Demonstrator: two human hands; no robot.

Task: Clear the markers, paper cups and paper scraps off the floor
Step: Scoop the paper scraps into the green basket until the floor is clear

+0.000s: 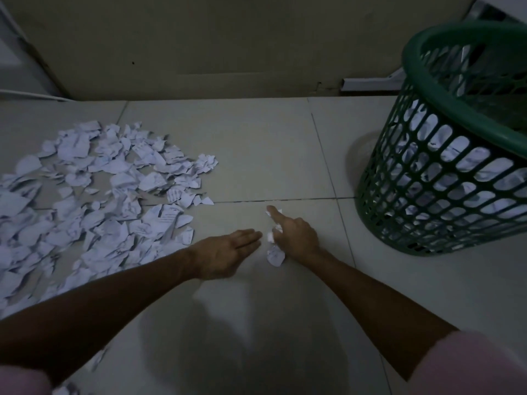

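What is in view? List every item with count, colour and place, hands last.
paper scraps: many, white with print, spread on floor at left
small scraps: a few, white, at the right hand
laundry-style basket: one, green lattice, right, white paper inside
floor tiles: pale grey, several
wall: beige, behind
left hand: one, flat, fingers straight, low over the floor
right hand: one, forefinger out, other fingers curled round scraps

Bare floor [242,143] centre, paper scraps [94,189] left, basket [445,155] right (seemingly part-filled)
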